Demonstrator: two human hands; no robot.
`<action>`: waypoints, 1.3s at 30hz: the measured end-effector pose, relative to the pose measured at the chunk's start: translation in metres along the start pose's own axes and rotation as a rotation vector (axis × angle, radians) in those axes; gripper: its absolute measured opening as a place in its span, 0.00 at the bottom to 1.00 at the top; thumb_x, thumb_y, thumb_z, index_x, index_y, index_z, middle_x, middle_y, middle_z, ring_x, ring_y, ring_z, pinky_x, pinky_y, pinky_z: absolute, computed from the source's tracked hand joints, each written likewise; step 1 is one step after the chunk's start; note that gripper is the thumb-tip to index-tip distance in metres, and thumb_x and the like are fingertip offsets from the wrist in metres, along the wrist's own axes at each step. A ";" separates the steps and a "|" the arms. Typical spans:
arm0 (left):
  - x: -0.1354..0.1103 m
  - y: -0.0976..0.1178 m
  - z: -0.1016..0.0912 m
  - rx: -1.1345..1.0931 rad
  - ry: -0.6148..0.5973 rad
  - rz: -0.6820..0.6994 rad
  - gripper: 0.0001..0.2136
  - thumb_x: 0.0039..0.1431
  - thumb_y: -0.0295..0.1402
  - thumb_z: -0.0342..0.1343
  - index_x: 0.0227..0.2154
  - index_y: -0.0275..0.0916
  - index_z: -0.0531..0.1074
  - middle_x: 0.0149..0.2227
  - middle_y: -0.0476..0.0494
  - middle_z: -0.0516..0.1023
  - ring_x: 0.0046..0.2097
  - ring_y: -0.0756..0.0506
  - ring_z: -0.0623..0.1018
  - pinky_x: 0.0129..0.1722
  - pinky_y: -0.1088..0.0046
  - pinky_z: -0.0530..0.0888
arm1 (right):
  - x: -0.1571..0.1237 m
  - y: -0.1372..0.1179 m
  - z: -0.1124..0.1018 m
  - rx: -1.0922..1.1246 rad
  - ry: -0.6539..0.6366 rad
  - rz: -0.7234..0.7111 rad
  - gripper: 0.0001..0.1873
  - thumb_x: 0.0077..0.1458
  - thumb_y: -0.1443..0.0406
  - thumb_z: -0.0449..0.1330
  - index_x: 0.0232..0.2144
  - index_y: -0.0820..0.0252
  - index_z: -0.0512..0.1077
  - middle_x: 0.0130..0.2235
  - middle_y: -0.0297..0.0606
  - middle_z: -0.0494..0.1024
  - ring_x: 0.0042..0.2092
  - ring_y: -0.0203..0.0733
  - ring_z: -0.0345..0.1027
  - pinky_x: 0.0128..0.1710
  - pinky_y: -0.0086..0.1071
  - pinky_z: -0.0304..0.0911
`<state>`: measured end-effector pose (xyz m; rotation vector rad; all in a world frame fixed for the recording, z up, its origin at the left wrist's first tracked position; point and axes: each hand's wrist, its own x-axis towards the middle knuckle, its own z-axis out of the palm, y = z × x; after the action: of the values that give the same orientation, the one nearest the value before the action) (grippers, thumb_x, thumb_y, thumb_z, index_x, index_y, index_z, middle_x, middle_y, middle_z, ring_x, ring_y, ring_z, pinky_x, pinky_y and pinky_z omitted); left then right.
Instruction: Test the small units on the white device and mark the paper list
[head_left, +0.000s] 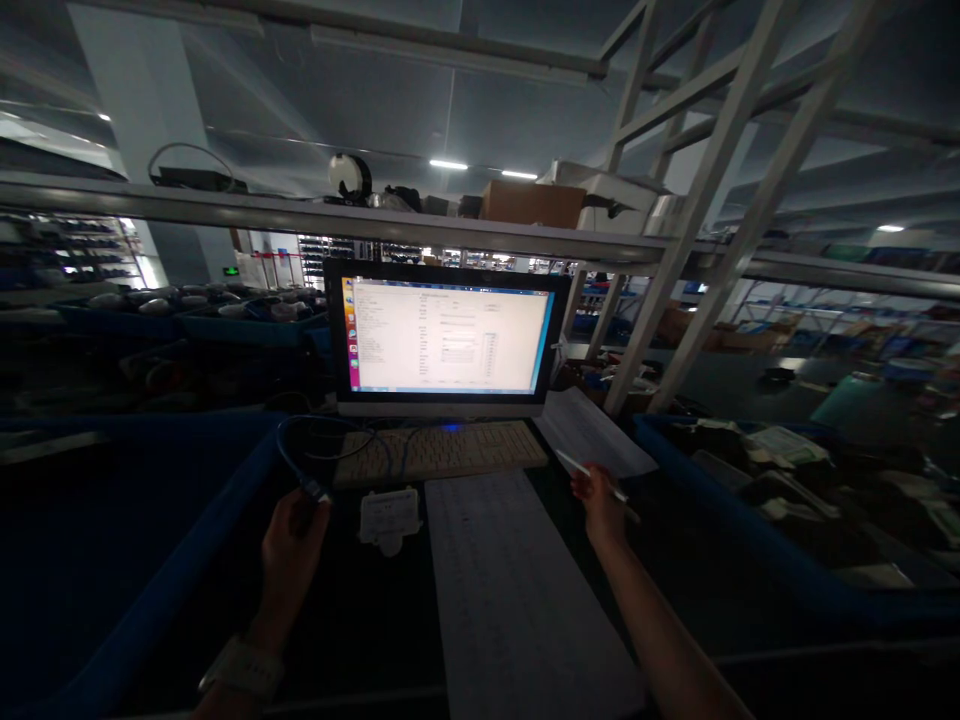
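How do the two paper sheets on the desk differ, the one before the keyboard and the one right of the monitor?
The long sheet lies straight, running from the keyboard toward the person; the smaller sheet lies slanted beside the monitor. The long sheet is wider and longer. The right hand, holding a pen, is next to the smaller sheet. Both are pale and flat.

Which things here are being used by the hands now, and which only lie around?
In use:
left hand holding blue cable
right hand holding pen

Lying about:
white device
keyboard
paper sheet
monitor
blue bin
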<state>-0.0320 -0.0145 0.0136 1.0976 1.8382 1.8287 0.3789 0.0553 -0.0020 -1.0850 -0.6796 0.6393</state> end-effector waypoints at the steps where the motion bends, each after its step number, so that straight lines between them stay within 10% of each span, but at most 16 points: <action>1: 0.000 0.000 0.000 -0.002 -0.001 0.006 0.24 0.33 0.48 0.57 0.34 0.38 0.69 0.34 0.42 0.76 0.37 0.41 0.77 0.40 0.62 0.74 | 0.000 0.005 0.001 0.045 0.004 0.039 0.17 0.38 0.51 0.62 0.25 0.57 0.66 0.19 0.28 0.70 0.21 0.33 0.62 0.18 0.25 0.58; 6: 0.001 -0.002 0.001 0.015 -0.002 0.030 0.23 0.35 0.48 0.58 0.34 0.38 0.69 0.34 0.42 0.76 0.37 0.41 0.77 0.40 0.61 0.74 | 0.002 0.005 -0.016 0.215 -0.013 0.198 0.14 0.40 0.55 0.62 0.22 0.55 0.63 0.18 0.25 0.68 0.20 0.30 0.62 0.18 0.23 0.59; 14: 0.000 -0.001 -0.001 0.017 -0.009 0.015 0.22 0.35 0.46 0.58 0.33 0.38 0.68 0.34 0.42 0.76 0.37 0.41 0.77 0.40 0.62 0.75 | -0.010 -0.019 -0.017 0.436 -0.119 0.382 0.27 0.50 0.41 0.47 0.37 0.50 0.73 0.51 0.32 0.72 0.49 0.38 0.67 0.42 0.33 0.69; 39: -0.004 0.007 -0.002 0.059 -0.030 0.037 0.19 0.38 0.43 0.58 0.33 0.38 0.68 0.35 0.43 0.76 0.38 0.42 0.77 0.39 0.64 0.75 | -0.020 -0.023 -0.010 0.368 -0.286 0.331 0.32 0.41 0.34 0.49 0.37 0.43 0.74 0.51 0.32 0.72 0.58 0.46 0.58 0.54 0.47 0.58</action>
<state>-0.0292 -0.0192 0.0193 1.1810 1.8773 1.7792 0.3768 0.0272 0.0134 -0.7725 -0.5978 1.1728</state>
